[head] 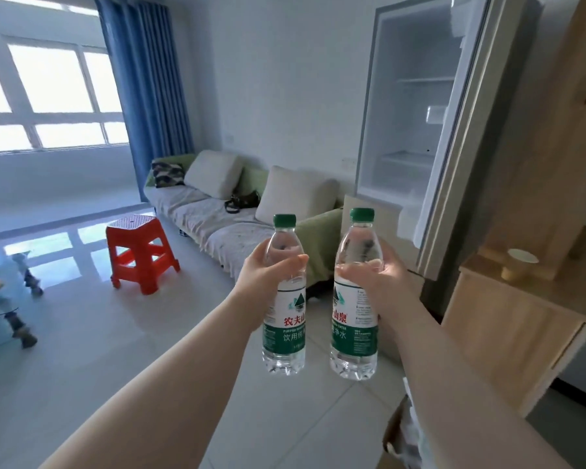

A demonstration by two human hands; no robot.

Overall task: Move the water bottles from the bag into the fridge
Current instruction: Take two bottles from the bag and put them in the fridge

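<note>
I hold two clear water bottles with green caps and green labels, both upright in front of me. My left hand [263, 277] grips the left bottle [284, 328] around its upper body. My right hand [372, 277] grips the right bottle [354, 333] the same way. The fridge [416, 130] stands open at the upper right, its white shelves bare, its door [467, 137] swung toward me on the right. A slice of the bag [401, 431] shows at the bottom edge, under my right forearm.
A wooden cabinet [521, 316] with a small white cup [521, 262] stands to the right of the fridge. A sofa [224, 211] runs along the far wall, a red plastic stool [137, 252] stands on the tiled floor, and a glass table [0, 299] sits at the left edge.
</note>
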